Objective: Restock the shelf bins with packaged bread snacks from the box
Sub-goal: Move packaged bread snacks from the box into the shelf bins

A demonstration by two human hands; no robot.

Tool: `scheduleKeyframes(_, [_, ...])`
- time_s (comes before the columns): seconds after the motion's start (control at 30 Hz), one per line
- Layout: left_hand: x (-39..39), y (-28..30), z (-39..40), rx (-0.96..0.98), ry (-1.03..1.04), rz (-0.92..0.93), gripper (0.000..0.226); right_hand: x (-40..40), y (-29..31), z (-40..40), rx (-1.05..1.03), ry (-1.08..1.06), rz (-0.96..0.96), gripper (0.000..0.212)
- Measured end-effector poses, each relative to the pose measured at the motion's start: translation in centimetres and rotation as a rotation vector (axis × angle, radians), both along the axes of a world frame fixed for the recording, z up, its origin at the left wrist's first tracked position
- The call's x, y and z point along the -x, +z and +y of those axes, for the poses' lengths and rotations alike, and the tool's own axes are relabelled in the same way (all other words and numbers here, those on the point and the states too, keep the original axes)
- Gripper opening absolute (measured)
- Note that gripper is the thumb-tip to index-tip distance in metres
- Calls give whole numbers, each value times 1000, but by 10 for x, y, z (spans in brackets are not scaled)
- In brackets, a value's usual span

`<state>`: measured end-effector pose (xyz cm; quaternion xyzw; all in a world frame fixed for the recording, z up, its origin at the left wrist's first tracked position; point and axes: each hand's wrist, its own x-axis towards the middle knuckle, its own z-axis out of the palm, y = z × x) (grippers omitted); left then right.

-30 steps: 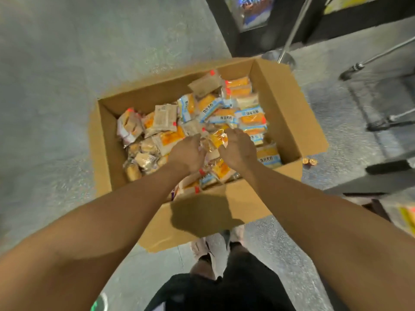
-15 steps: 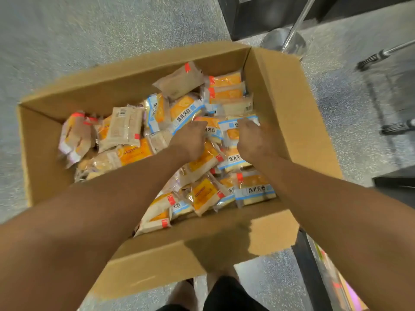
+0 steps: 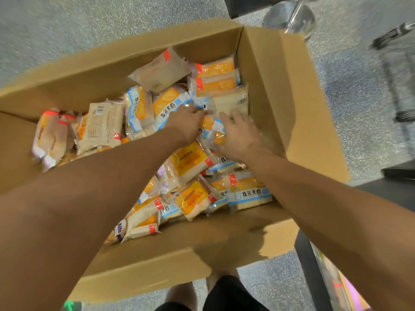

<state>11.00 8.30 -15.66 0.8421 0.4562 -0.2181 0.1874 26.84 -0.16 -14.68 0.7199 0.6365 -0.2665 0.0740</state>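
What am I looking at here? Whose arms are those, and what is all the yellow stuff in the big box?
There is no machine here, only a person. The camera sits on the person's head and looks down, so you see what they see: their own two arms reaching forward.

The big brown thing is a cardboard box standing open on a speckled grey floor. It is full of small packaged bread snacks in yellow, blue and white wrappers, lying in a loose jumble.

The left hand and the right hand are both down among the packets near the far right part of the box. The right hand rests on a packet that lies between the two hands. The picture is a bit blurry, so I cannot tell whether either hand really grips anything.

At the bottom you can see the person's dark shorts.
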Motion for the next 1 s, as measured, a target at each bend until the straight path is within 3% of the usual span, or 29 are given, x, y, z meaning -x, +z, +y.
scheduleKeyframes(0.07, [1,5,-1,-44,-37,68,50,-3,2,3,79,-58,91,85])
scheduleKeyframes(0.13, [4,12,-3,-66,-57,72,39,-4,4,1,79,-101,56,75])
scheduleKeyframes(0.37, [33,34,-24,-84,-9,-120,20,5,20,-22,82,-279,246,66])
scheduleKeyframes(0.53, [47,66,-41,-156,-12,-268,28,5,56,-42,1,-367,345,33])
scheduleKeyframes(0.77, [52,151,-68,-138,143,-455,33,12,156,-95,-266,-632,297,23])
scheduleKeyframes(0.93, [22,230,-104,-150,35,-590,25,5,257,-155,-510,-710,193,23])
scheduleKeyframes(1.0, [-1,266,-124,-144,-22,-615,32,-5,296,-185,-600,-768,129,23])
